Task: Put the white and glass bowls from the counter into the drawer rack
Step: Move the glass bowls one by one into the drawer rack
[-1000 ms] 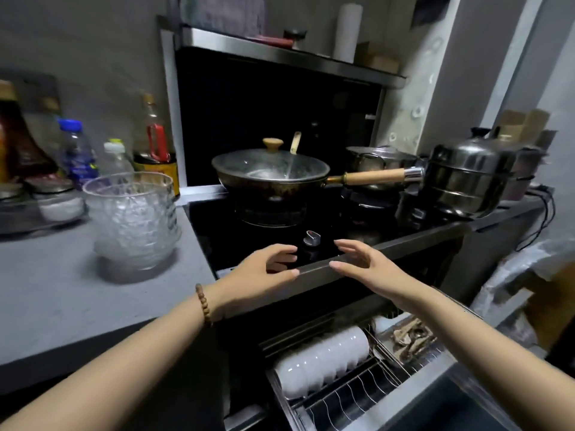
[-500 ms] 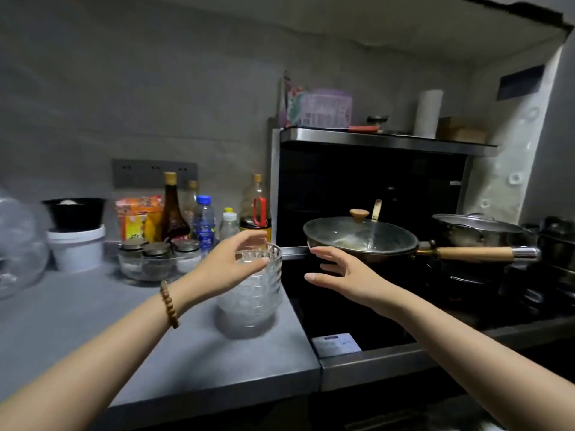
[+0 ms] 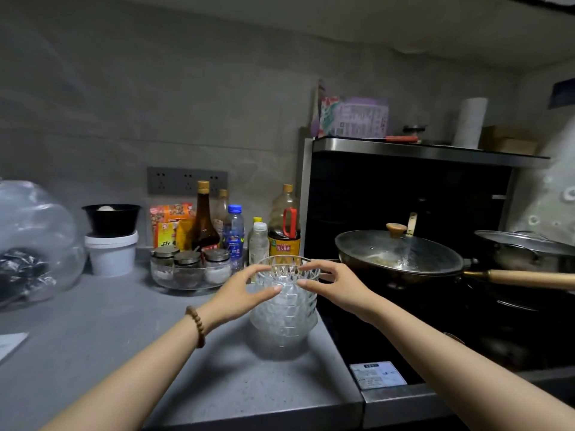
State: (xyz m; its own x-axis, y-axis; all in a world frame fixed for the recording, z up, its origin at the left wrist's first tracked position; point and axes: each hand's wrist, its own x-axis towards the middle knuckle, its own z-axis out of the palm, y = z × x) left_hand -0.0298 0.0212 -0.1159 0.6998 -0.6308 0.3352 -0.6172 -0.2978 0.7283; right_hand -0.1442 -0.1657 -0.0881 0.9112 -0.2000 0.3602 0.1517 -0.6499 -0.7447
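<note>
head view, only one i've got: both forearms reach in from the bottom corners and meet at the stack of glass bowls (image 3: 284, 309). my left hand (image 3: 241, 292) has a wooden bead bracelet (image 3: 196, 326) on the wrist, thumb low on the near side of the top bowl, fingers curled up to the rim on its left. right hand (image 3: 336, 286) mirrors it on the right side, fingers hooked at the rim, thumb pointing in toward the other thumb. so each grip is wrapped around the top bowl of the stack, not clenched hard from what i can see, and i can't tell if the top one is lifted off the others at all.

the bowls are clear cut glass with a faceted diamond pattern, nested several deep, sitting on the grey bench (image 3: 124, 353) right at its right edge, just beside the black stove (image 3: 389, 337). a lidded wok (image 3: 398, 256) with a wooden handle sits on the stove just behind my right hand. bottles and spice jars (image 3: 189, 264) are at the back of the bench.
</note>
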